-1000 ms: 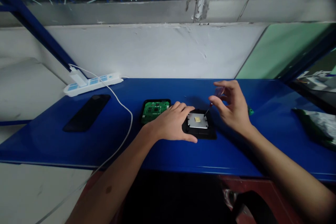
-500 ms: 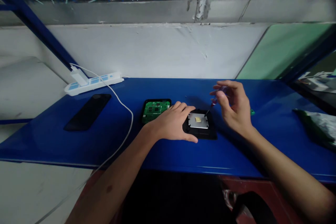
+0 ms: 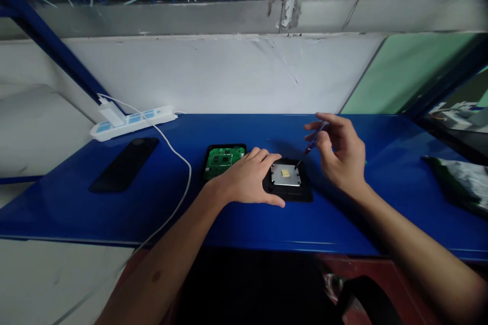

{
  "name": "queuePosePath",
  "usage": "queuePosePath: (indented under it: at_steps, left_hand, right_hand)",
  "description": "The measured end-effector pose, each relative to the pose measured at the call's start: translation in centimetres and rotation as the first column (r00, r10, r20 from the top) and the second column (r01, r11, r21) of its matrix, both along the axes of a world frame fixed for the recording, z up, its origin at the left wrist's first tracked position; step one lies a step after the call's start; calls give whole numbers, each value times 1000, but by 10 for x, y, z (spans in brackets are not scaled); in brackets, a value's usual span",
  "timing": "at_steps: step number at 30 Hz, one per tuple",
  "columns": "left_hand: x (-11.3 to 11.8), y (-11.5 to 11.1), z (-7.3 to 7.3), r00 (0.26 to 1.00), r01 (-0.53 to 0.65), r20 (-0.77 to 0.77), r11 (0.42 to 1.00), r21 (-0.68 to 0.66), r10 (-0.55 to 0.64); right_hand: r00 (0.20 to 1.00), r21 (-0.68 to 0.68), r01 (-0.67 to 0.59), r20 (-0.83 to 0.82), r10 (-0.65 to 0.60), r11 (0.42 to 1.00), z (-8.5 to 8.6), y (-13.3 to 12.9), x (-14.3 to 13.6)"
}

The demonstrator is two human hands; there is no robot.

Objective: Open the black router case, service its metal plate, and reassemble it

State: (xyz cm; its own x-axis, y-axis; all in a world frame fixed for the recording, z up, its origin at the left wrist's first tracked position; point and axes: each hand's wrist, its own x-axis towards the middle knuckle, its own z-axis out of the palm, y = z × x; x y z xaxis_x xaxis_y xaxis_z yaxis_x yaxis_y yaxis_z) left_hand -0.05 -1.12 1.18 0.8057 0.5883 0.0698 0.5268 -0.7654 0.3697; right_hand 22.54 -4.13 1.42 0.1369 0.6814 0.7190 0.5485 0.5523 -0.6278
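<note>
My right hand (image 3: 338,151) grips the purplish handle of a screwdriver (image 3: 312,141) between thumb and fingers. The screwdriver leans, its dark tip down at the upper right corner of a silver metal plate (image 3: 280,179). That plate, with a small cream-coloured pad (image 3: 285,173) on it, lies in a black plastic cover (image 3: 301,195). Across the cover's left side, my left hand (image 3: 253,177) holds it down, thumb at the near edge and fingers at the far edge. Left of this hand, and partly hidden by it, is a green circuit board (image 3: 221,158) in a black case (image 3: 205,165).
A dark phone (image 3: 124,165) lies on the blue table (image 3: 244,228) at the left. Behind it is a white power strip (image 3: 143,121) with a plugged-in charger (image 3: 112,113); a white cable (image 3: 187,172) runs off the front edge. A shiny bag (image 3: 461,180) lies far right.
The whole view has shifted slightly. My right hand's fingers have moved a little around the screwdriver handle, while its tip stays at the plate's corner. My left hand keeps its place on the cover.
</note>
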Motion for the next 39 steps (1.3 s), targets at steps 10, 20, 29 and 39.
queuePosePath:
  at_steps: [10, 20, 29, 39]
  left_hand:
    - [-1, 0, 2, 1000, 15, 21, 1000, -12, -15]
    - [0, -1, 3, 1000, 13, 8, 1000, -12, -12]
    - [0, -1, 3, 1000, 18, 11, 1000, -17, -17]
    - [0, -1, 2, 1000, 21, 10, 1000, -18, -21]
  right_hand:
    - [998, 36, 33, -60, -31, 999, 1, 4, 2]
    - [1000, 12, 28, -10, -28, 1000, 0, 1, 0]
    - [1000, 29, 18, -7, -18, 999, 1, 0, 0]
    - [1000, 15, 3, 1, -3, 1000, 1, -1, 0]
